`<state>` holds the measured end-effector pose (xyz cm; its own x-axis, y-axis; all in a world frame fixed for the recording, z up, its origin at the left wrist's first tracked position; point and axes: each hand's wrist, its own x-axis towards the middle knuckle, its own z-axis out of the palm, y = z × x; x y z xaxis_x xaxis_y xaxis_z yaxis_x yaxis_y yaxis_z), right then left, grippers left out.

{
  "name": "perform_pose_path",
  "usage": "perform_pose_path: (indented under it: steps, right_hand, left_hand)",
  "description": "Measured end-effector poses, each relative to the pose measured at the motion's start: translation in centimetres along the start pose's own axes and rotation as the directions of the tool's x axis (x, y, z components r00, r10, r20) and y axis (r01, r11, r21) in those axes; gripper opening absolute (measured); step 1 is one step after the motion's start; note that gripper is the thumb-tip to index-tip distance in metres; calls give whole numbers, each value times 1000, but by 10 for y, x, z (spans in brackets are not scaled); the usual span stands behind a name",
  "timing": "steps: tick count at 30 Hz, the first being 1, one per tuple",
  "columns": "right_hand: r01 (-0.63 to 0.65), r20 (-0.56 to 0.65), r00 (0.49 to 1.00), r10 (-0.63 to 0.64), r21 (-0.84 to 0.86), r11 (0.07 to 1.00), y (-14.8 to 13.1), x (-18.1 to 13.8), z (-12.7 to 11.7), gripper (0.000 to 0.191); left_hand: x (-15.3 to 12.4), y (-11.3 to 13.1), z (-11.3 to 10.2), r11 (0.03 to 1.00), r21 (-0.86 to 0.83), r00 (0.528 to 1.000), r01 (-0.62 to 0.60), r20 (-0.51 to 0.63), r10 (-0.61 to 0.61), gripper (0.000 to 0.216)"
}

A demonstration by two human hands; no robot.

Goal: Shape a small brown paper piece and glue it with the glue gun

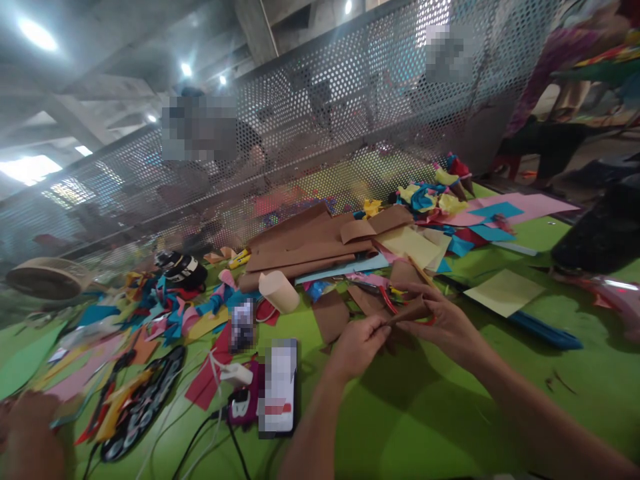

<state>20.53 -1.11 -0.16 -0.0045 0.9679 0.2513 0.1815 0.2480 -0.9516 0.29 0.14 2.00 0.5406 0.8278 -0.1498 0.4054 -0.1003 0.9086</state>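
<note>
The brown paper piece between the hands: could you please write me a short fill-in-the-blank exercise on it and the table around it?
1. The left hand and the right hand pinch a small rolled paper piece whose colour is ____.
2. The table surface is covered in ____ material.
3. The phone lies to the ____ of the left hand.
4. The pale yellow sheet lies to the ____ of the right hand.

Missing words: brown; green; left; right

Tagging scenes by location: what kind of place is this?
Probably a shared paper-craft workshop. A green table is strewn with colourful paper scraps and brown paper sheets; both hands pinch a small brown paper piece. A perforated metal screen divides stations.
</note>
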Motion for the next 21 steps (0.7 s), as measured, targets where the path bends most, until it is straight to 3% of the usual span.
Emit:
perform_pose_path:
  steps: [14,18,21]
  right_hand:
    - [-91,-19,996,91,10,996,-7,5,-4,36]
    - [-61,15,998,61,20,998,-3,4,-2,38]
    - [4,7,1000,-4,-33,999,0,4,-4,30]
  left_hand:
    - [-1,-2,-2,996,85,993,-34,-107,43,27]
    - [-1,3,0,979,206,981,-2,-188,42,25]
    - [0,3,0,971,238,974,25,-225,30,26]
